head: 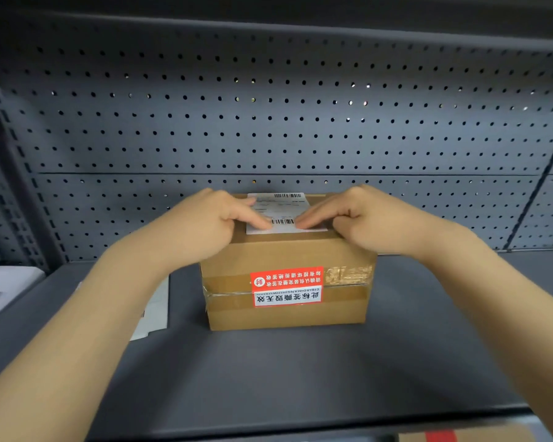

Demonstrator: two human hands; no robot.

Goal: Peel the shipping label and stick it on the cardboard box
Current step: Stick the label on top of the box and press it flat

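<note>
A brown cardboard box (284, 311) stands in the middle of a dark grey shelf, with a red and white sticker on its front face. A white shipping label (283, 207) with barcodes lies flat on the box's top. My left hand (205, 224) rests on the top left of the box, its fingertips pressing the label's near left part. My right hand (361, 218) mirrors it on the right, fingers flat on the label's near right part. Neither hand grips anything.
A grey pegboard wall (268, 122) rises just behind the box. White paper sheets (155, 311) lie on the shelf to the left of the box, partly under my left forearm. A white object (4, 288) sits at the far left. The shelf's front edge (300, 425) runs below.
</note>
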